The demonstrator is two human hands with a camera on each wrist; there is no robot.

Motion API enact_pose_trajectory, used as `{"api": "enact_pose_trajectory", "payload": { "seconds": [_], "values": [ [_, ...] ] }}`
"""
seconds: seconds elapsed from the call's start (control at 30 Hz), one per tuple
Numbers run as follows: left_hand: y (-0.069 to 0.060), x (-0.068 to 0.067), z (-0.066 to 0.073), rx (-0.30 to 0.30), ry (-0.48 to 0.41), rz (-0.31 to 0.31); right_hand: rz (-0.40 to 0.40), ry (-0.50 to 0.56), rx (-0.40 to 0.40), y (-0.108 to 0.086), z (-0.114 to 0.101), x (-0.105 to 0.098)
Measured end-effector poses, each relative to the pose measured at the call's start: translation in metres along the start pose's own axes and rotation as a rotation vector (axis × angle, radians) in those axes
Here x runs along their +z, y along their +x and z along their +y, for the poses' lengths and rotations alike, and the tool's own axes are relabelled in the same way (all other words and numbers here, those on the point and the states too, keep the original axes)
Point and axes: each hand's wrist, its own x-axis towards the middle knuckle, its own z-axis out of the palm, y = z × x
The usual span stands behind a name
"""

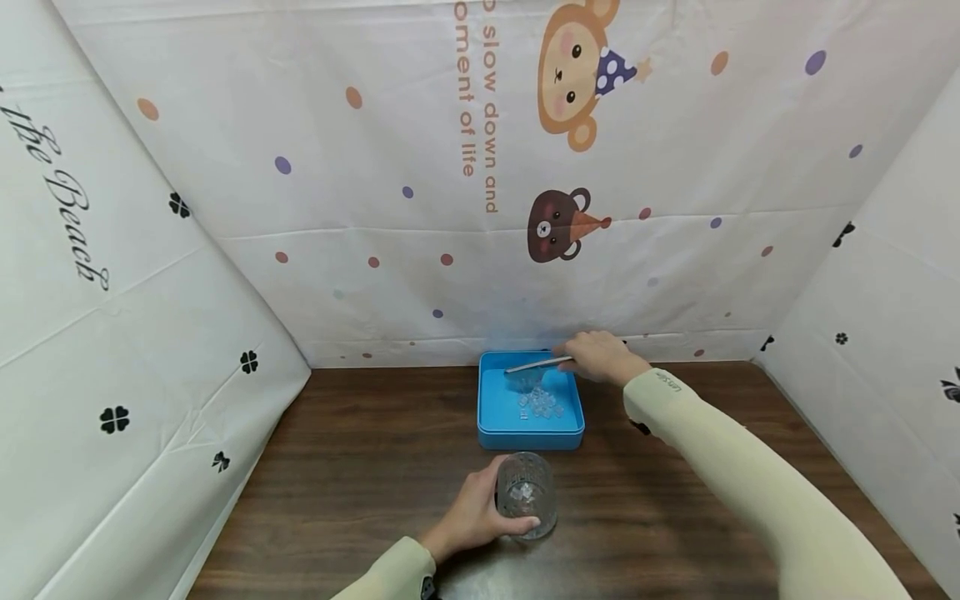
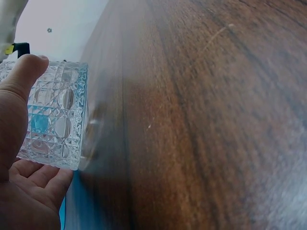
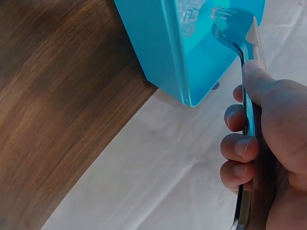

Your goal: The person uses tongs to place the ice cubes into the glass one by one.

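Note:
My left hand (image 1: 474,506) holds a clear patterned glass (image 1: 546,500) upright on the wooden table, thumb on the near side. Some clear pieces show inside it. In the left wrist view the glass (image 2: 62,105) has a faceted wall. My right hand (image 1: 597,354) grips metal tongs (image 1: 534,365) over the far part of a blue tray (image 1: 531,439). Seen from the right wrist, the tongs (image 3: 248,110) have a fork-like tip inside the tray; whether a piece sits in the tip I cannot tell. Several clear ice-like cubes (image 1: 540,403) lie in the tray.
The dark wooden table (image 1: 390,442) runs back to a white printed cloth (image 1: 420,292) just behind the tray. White cloth panels (image 1: 172,400) stand at the left and right sides. The glass stands nearer me than the tray.

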Motion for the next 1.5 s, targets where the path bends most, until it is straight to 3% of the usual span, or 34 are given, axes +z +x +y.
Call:
{"api": "enact_pose_trajectory", "payload": {
  "seconds": [0.37, 0.77, 1.07, 1.5],
  "values": [
    [0.0, -0.001, 0.001, -0.007, -0.021, -0.016, 0.135, 0.128, -0.044, -0.023, 0.002, -0.015],
    [0.0, 0.0, 0.001, 0.003, -0.02, -0.012, 0.247, 0.131, -0.063, -0.048, 0.002, -0.034],
    [-0.001, -0.002, 0.001, -0.005, -0.046, -0.024, 0.259, 0.139, -0.06, -0.063, 0.0, -0.038],
    [-0.001, -0.002, 0.001, -0.013, -0.039, -0.026, 0.253, 0.13, -0.062, -0.071, -0.001, -0.034]
  ]
}}
